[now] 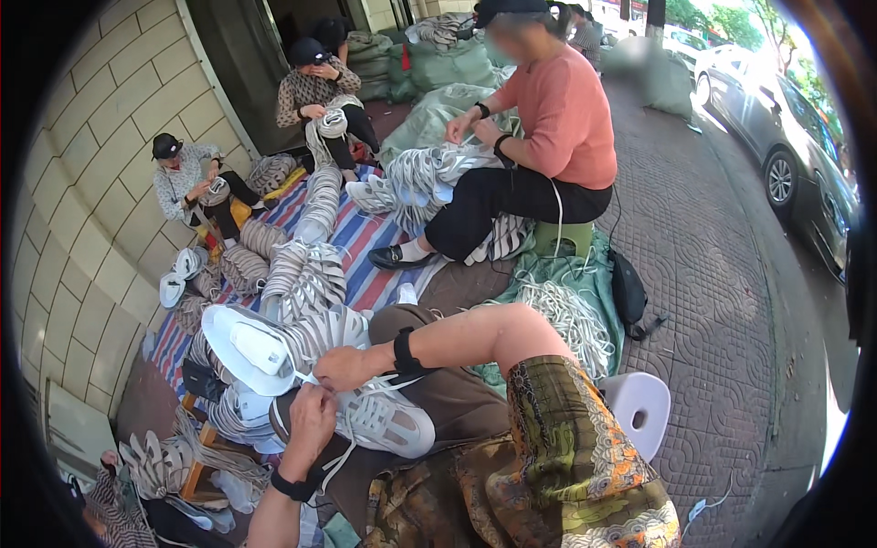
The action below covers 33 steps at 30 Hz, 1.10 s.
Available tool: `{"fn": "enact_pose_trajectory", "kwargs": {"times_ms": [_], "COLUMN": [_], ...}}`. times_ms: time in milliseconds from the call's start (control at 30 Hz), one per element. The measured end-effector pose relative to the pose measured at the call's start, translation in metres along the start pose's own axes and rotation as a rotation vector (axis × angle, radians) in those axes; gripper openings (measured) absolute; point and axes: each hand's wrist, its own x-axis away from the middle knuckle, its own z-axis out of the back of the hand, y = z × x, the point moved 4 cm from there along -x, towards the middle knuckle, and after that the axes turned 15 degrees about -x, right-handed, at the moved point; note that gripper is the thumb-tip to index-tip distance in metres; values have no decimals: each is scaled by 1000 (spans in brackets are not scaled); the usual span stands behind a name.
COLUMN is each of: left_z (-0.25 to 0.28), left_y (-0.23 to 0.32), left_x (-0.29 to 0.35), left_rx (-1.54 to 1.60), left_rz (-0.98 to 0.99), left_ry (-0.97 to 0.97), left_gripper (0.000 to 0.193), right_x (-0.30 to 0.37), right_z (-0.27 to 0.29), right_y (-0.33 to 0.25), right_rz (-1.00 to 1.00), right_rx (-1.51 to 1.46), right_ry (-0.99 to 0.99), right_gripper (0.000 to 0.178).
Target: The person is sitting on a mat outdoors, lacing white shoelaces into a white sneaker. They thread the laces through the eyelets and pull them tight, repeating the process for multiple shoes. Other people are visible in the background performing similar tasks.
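A white and grey sneaker (395, 426) lies across my lap, toe to the right, at the end of a row of nested shoes (320, 340). My left hand (312, 418) comes from below, its fingers pinched on a white shoelace (365, 391) near the sneaker's opening. Close above it, my right hand (343, 369) is closed on the lace too, its fingers bent and partly hidden. The lace hangs over the sneaker's side. Just left of my hands, a pale shoe (248, 351) shows its inside with a white insole. Black bands circle both wrists.
A bundle of white laces (566, 320) lies on green sheeting at the right, near a white plastic stool (637, 413). Ahead, a person in a pink top (568, 110) works on stacked shoes. Others sit along the wall. Striped sheeting (361, 242) covers the ground between us.
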Motion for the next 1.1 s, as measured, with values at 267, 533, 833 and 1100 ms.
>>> {"fn": "enact_pose_trajectory", "kwargs": {"times_ms": [267, 533, 833, 1100], "left_z": [-24, -32, 14, 85], "left_y": [-2, -32, 116, 199], "left_x": [-8, 5, 59, 70], "left_rx": [-66, 366, 408, 915], "left_rz": [72, 230, -543, -699], "left_ry": [-332, -402, -176, -338], "left_gripper": [17, 12, 16, 20], "right_x": [0, -17, -29, -25], "right_z": [-6, -13, 1, -75], "right_y": [8, 7, -15, -230], "right_rz": [-10, -20, 414, 413], "right_rx": [8, -29, 222, -1033], "right_ry": [20, 11, -33, -703], "right_gripper": [16, 22, 16, 20]}}
